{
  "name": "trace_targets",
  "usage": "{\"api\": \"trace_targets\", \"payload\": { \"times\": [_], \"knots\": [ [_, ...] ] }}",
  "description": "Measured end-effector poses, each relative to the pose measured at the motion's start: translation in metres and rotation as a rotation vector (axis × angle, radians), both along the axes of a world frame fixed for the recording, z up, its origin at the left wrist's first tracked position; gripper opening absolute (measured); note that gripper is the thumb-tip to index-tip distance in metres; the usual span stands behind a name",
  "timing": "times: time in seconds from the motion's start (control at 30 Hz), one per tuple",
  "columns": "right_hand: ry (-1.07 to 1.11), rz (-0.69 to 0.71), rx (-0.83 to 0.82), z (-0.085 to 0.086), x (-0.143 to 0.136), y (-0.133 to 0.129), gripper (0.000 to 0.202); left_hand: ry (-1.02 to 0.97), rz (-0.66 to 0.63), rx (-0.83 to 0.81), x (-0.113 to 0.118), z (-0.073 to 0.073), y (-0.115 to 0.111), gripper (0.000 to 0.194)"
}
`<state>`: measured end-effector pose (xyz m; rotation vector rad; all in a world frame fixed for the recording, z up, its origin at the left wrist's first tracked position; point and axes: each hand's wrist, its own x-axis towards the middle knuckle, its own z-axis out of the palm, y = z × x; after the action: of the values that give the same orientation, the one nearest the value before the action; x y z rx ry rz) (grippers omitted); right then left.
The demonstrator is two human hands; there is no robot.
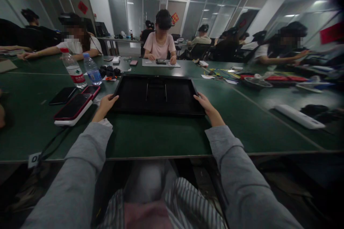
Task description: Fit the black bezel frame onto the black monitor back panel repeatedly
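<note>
A wide black tray-like panel (177, 96) with raised edges lies at or just above the green tabletop in front of me. Two thin light rails and a darker block show near the middle of its inner face. My left hand (106, 103) grips its left edge, thumb on top and the fingers partly hidden beneath. On the opposite edge my right hand (206, 103) holds it the same way. Whether the panel touches the table cannot be made out.
Left of the panel stand a red-capped bottle (73, 69) and a blue-capped bottle (92, 71), near a phone (75, 105) on a white block. A white power strip (299, 117) lies right on the green table (158, 136). A person (160, 43) sits opposite.
</note>
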<state>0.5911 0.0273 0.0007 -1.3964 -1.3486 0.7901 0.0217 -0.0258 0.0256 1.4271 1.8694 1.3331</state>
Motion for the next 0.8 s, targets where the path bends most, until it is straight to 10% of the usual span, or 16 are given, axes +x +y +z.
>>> {"api": "trace_targets", "payload": {
  "times": [0.8],
  "knots": [
    [0.090,-0.073,0.033,0.006,-0.007,-0.002,0.077,0.100,-0.086,0.005,-0.008,-0.007,0.002,0.047]
  ]
}}
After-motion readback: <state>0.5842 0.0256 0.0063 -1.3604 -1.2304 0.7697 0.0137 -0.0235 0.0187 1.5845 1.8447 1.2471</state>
